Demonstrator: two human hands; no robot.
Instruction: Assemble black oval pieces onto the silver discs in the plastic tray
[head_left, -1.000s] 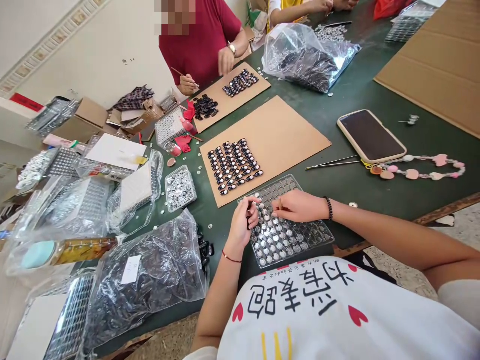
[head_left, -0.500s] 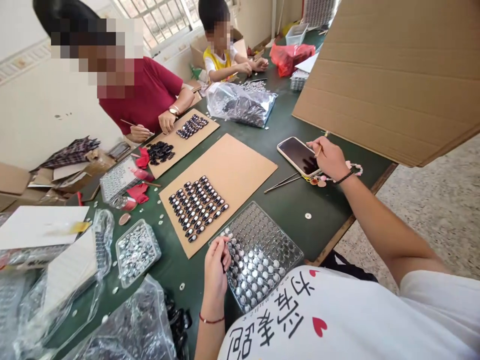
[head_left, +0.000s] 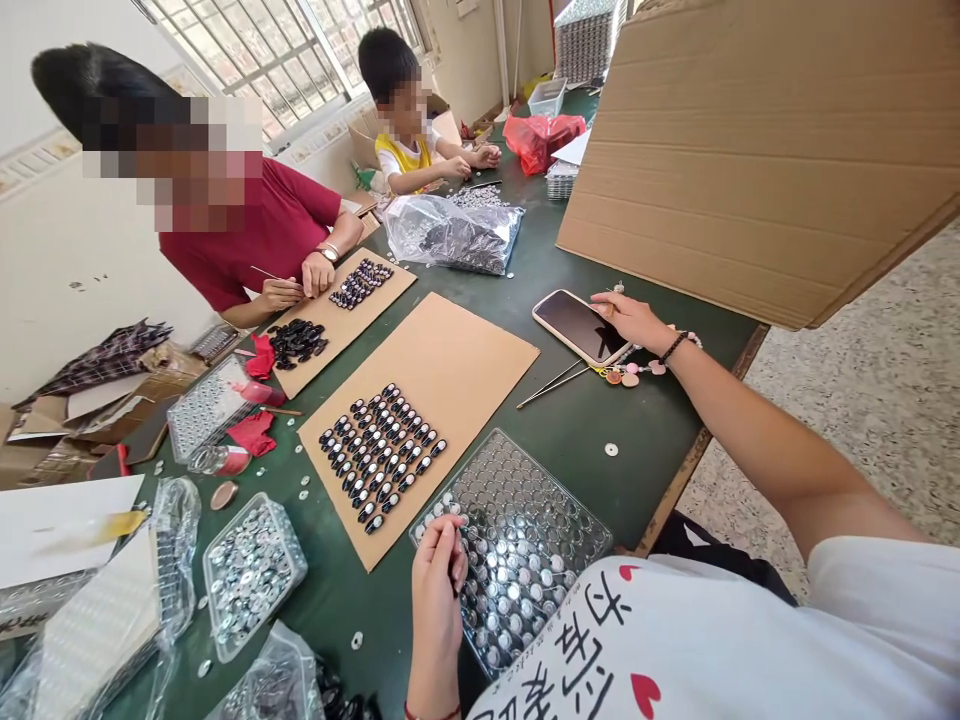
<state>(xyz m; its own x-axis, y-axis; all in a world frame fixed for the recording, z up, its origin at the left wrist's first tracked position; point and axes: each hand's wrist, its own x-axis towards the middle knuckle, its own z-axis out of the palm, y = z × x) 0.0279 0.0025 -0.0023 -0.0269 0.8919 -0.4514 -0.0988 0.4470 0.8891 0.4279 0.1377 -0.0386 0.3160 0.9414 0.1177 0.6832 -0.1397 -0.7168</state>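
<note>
My left hand [head_left: 437, 590] rests curled at the left edge of a clear blister tray [head_left: 547, 510] partly filled with small silver discs; something small and dark seems pinched in its fingers. My right hand [head_left: 634, 320] reaches far across the green table [head_left: 600, 410] and touches the phone [head_left: 577, 325], its fingers closed on a thin stick. Beyond the tray lies a cardboard sheet [head_left: 457, 360] with rows of small black pieces [head_left: 381, 452].
A long thin metal tool [head_left: 551, 383] and a pink bead strap [head_left: 637, 372] lie by the phone. A large cardboard sheet [head_left: 750, 150] slopes over the table's right side. Two other people work at the far left. Plastic bags and a box of discs [head_left: 251, 570] crowd the left.
My right hand left the blister tray and reached out to the phone. My head lifted and turned, so the people and the window came into view. My left hand stayed at the tray.
</note>
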